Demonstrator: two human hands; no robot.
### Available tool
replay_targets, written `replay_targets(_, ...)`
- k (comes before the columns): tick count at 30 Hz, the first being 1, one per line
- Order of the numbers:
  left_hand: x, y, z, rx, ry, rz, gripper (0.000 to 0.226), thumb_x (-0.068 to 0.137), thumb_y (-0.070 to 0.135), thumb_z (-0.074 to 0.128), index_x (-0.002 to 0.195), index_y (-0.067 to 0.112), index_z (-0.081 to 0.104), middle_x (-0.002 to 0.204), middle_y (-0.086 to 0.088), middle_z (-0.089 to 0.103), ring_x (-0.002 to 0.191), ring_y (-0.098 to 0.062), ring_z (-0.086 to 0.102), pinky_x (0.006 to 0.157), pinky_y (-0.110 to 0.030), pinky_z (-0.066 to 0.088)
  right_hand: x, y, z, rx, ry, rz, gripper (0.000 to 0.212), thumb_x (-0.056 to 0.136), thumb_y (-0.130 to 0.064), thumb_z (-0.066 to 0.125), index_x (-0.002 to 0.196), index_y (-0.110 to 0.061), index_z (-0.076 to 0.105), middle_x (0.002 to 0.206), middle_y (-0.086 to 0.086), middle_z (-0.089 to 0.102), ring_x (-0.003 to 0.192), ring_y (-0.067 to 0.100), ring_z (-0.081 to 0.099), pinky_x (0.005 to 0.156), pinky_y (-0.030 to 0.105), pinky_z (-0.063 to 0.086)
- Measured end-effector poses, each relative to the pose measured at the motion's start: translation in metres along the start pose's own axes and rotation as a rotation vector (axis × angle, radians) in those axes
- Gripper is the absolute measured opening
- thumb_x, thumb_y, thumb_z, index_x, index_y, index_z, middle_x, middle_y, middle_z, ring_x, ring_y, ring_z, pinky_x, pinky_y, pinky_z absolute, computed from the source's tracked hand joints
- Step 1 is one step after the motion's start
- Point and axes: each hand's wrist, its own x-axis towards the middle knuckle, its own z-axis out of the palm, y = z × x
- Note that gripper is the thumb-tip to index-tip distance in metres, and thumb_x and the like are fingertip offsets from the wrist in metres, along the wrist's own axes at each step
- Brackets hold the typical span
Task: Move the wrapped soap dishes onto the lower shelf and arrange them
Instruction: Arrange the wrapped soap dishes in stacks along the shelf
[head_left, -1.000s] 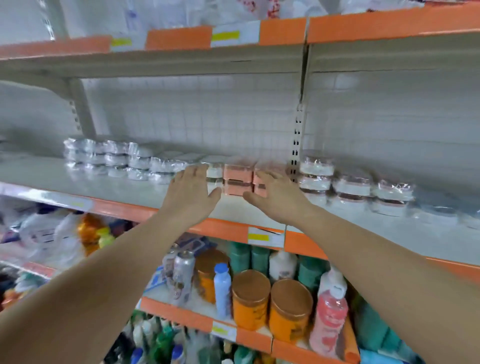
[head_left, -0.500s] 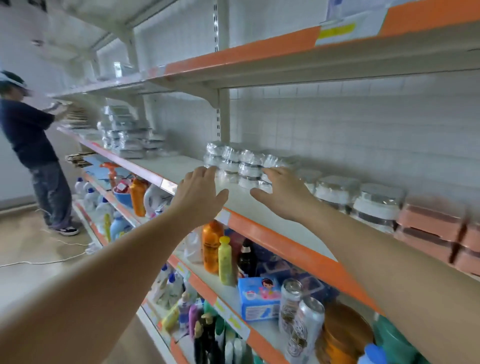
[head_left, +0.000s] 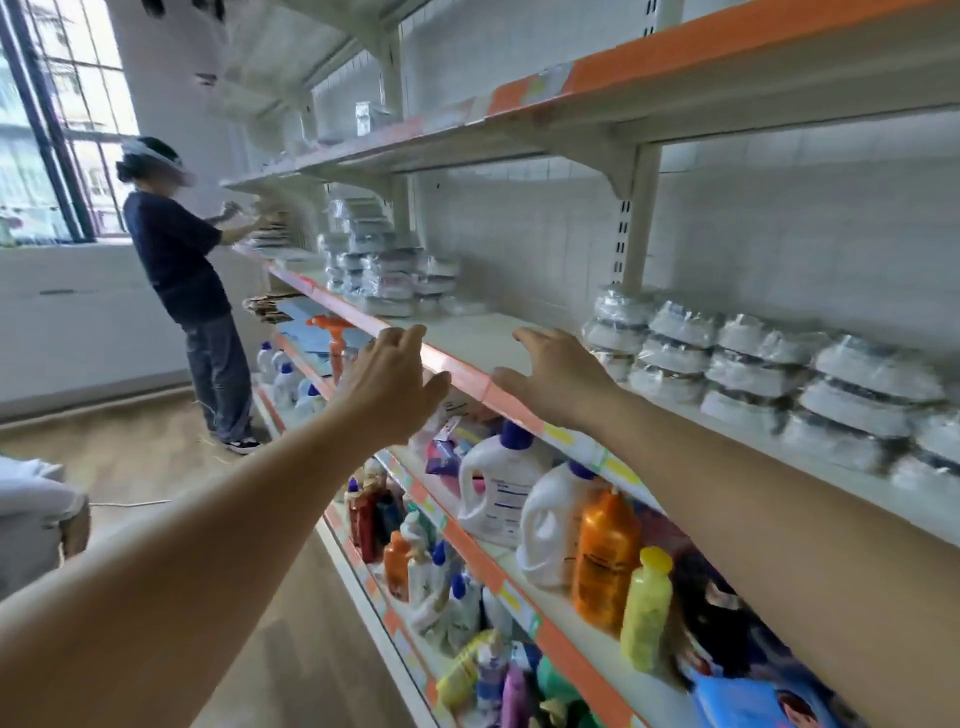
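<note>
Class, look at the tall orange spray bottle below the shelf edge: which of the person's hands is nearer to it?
Left. The left hand hovers just right of the spray bottle, in front of the shelf edge. The right hand reaches over the shelf, farther right.

No legible text, bottle labels (head_left: 506, 493) too blurred

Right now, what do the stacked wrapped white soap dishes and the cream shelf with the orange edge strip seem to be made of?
The stacked wrapped white soap dishes: probably white plastic with dark bands, sealed in clear crinkled film, going by the glossy wrinkled highlights. The cream shelf with the orange edge strip: likely painted sheet metal, smooth and matte, on slotted uprights; the strip looks like glossy plastic. Motion blur leaves both uncertain.
</note>
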Motion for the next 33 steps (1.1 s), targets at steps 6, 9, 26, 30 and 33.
replay_targets(6,0.077,-0.100,-0.005,-0.005,-0.056,0.038,0.062,0.094,0.032,0.047,0.146,0.010,0.023,0.148,-0.014,0.029,0.133,-0.030,0.030,0.109,-0.042,0.029,0.094,-0.062,0.044,0.020,-0.025,0.069,0.055,0.094,-0.039,0.046,0.138,-0.007,0.038,0.144,0.012,0.038,0.133,0.028,0.033,0.108,0.042,0.031)
replay_targets(9,0.115,-0.134,0.000,0.019,-0.079,0.055,0.060,0.095,0.035,0.044,0.146,0.011,0.023,0.148,-0.013,0.029,0.133,-0.030,0.031,0.109,-0.045,0.028,0.136,-0.077,0.061,0.012,-0.029,0.101,0.052,0.094,-0.038,0.047,0.135,-0.007,0.040,0.142,0.012,0.040,0.131,0.028,0.034,0.107,0.041,0.032)
replay_targets(26,0.404,-0.258,0.102,0.071,-0.123,0.125,0.065,0.095,0.041,0.045,0.147,0.011,0.021,0.148,-0.012,0.028,0.134,-0.030,0.029,0.109,-0.043,0.029,0.450,-0.033,0.164,0.076,0.024,0.205,0.054,0.094,-0.037,0.048,0.140,-0.010,0.038,0.143,0.016,0.039,0.131,0.030,0.037,0.102,0.034,0.033)
replay_targets(30,0.466,-0.277,0.125,0.037,-0.177,0.131,0.070,0.092,0.045,0.047,0.147,0.013,0.019,0.150,-0.009,0.025,0.135,-0.028,0.028,0.109,-0.041,0.029,0.512,-0.023,0.179,0.082,0.029,0.250,0.048,0.093,-0.036,0.050,0.133,-0.011,0.045,0.137,0.017,0.045,0.126,0.030,0.042,0.100,0.033,0.037)
replay_targets(33,0.510,-0.289,0.140,0.013,-0.204,0.187,0.077,0.087,0.050,0.053,0.147,0.015,0.020,0.150,-0.008,0.023,0.136,-0.027,0.026,0.110,-0.040,0.028,0.552,-0.014,0.190,0.121,0.087,0.317,0.050,0.093,-0.032,0.052,0.135,-0.008,0.044,0.137,0.018,0.044,0.126,0.030,0.042,0.097,0.029,0.034)
